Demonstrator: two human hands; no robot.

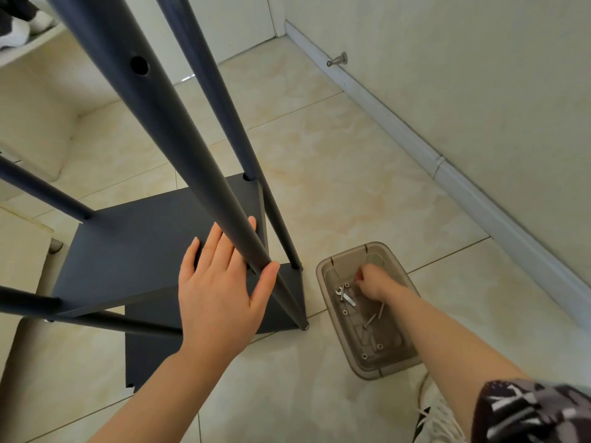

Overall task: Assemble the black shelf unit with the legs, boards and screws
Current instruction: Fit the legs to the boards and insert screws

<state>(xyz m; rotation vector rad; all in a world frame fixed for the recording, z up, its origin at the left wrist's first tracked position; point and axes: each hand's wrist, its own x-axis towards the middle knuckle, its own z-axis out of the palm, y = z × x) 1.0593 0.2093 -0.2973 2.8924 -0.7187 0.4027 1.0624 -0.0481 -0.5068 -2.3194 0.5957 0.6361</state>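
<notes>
Leg [179,148] against left grip [212,292], right grip [374,282] in tray [388,372], beside board [150,356] edge

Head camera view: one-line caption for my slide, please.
Left hand touches a dark metal shelf leg while the right hand reaches into a translucent brown plastic tray of screws.
</notes>
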